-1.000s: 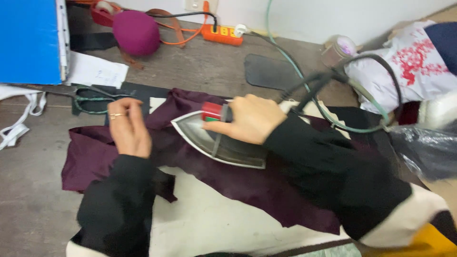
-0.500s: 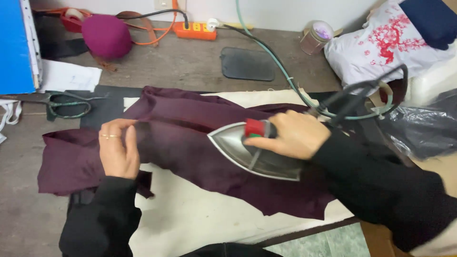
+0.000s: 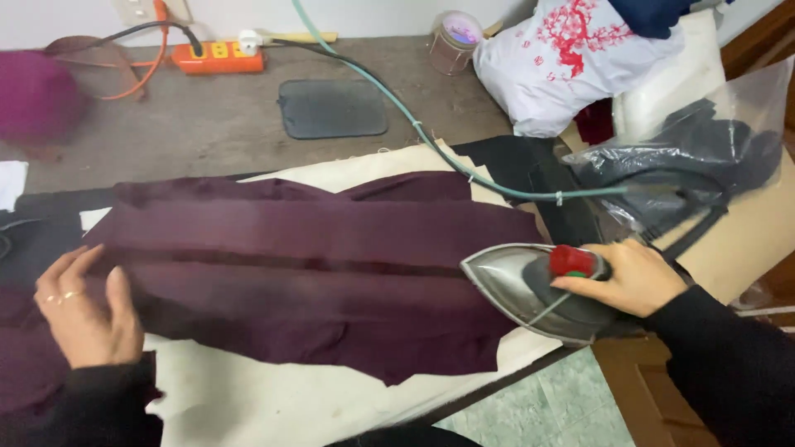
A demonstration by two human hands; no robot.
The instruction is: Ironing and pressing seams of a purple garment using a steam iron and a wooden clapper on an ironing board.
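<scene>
The right hand (image 3: 633,277) grips the handle of a steam iron (image 3: 538,290), fingers wrapped around it beside the red knob, with the iron's soleplate resting at the right end of a dark plum fabric piece (image 3: 306,265). The left hand (image 3: 83,319) lies flat on the fabric's left end, fingers spread and slightly lifted at the tips, pinning the cloth. The fabric stretches left to right across a cream pressing cloth (image 3: 273,397) on the surface (image 3: 199,116), with long folds running along its length.

To press well, the left hand should keep the cloth taut and stay well apart from the hot plate, while the iron travels along the folds, not across them. The iron sits close to the near right edge of the surface, so its heel has little room there; the open room lies leftward over the fabric. The green hose (image 3: 431,141) and black cord trail from the far side over a black cloth toward the iron, beside a crumpled plastic bag (image 3: 687,157), and could snag. A grey mat (image 3: 331,108) lies clear on the far side.
</scene>
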